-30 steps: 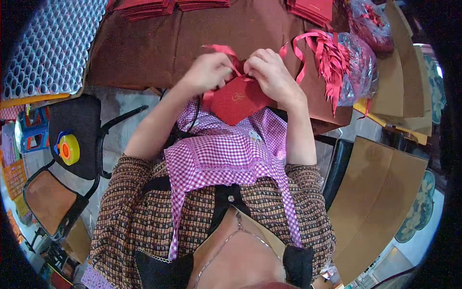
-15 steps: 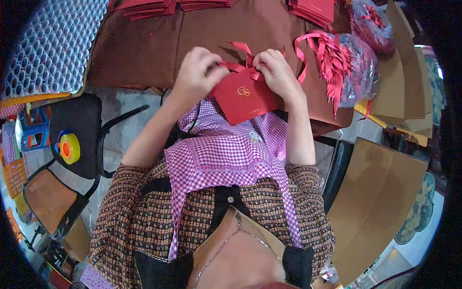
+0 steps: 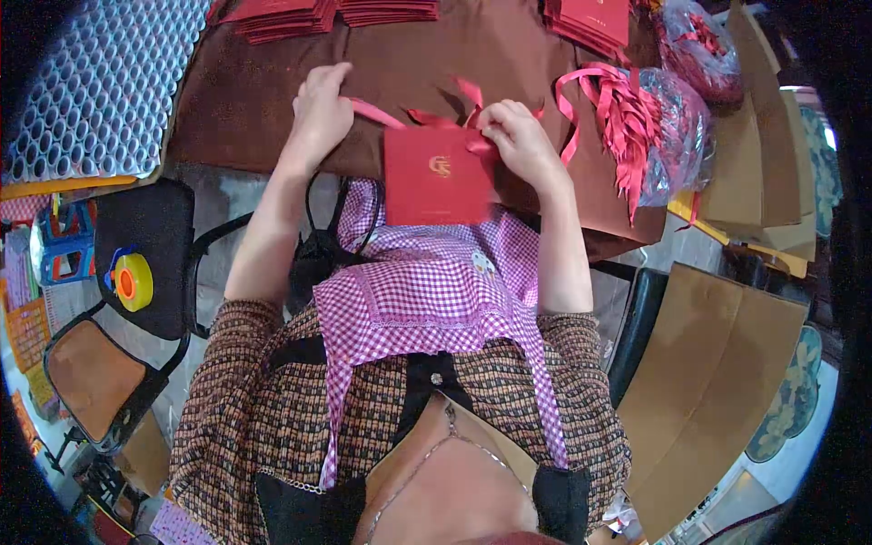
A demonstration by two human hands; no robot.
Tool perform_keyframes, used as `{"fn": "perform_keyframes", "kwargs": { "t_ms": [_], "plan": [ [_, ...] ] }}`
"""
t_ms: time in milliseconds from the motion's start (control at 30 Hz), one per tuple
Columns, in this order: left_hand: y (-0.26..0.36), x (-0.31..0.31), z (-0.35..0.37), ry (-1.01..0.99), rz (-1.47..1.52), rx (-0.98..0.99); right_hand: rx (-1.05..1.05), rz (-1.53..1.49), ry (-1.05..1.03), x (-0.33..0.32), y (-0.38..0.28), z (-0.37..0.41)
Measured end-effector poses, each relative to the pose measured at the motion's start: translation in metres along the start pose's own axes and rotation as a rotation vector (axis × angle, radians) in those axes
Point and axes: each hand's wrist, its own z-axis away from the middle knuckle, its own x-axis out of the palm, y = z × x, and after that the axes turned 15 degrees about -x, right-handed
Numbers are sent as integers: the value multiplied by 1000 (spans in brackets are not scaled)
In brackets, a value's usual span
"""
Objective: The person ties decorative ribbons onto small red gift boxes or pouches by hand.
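Observation:
A flat red square piece (image 3: 440, 177), like a small gift bag or card with a gold monogram, hangs at the table's front edge, blurred by motion. Red ribbon (image 3: 377, 113) runs from its top to my left hand (image 3: 321, 113), closed on that end and stretched out to the left. My right hand (image 3: 520, 136) pinches ribbon at the square's upper right corner. Loose ribbon ends stand up behind the top edge. Below the square lies a purple checked apron (image 3: 422, 295) on my lap.
Stacks of red pieces (image 3: 389, 11) lie at the table's (image 3: 263, 109) far side. On the right are a bunch of red ribbons (image 3: 627, 127) and a plastic bag (image 3: 681, 136). Cardboard (image 3: 708, 391) stands at lower right; a black chair (image 3: 141, 245) holds yellow tape (image 3: 133, 282) at left.
My left hand has moved left and slightly up, drawing the ribbon out. The red square has swung from tilted to nearly level and shifted left. My right hand stays about in place.

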Motion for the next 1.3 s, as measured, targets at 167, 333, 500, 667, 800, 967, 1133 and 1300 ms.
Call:
{"fn": "perform_keyframes", "kwargs": {
  "t_ms": [167,333,500,667,800,967,1133,1300],
  "plan": [
    [33,22,-1,37,101,114,14,77,-24,19,9,0],
    [33,31,-13,-242,920,-605,51,114,10,31,16,7],
    [38,10,-28,323,234,213,9,111,32,32,13,13],
    [55,42,-7,-197,-201,523,9,119,26,34,13,9],
    [66,41,-18,-422,-306,453,-22,91,31,33,18,10],
    [49,55,-32,-555,-101,237,9,170,24,37,19,11],
    [51,68,-20,-282,70,68,11,203,29,37,20,12],
    [49,75,-5,51,63,321,54,256,408,13,15,18]
  ]
}}
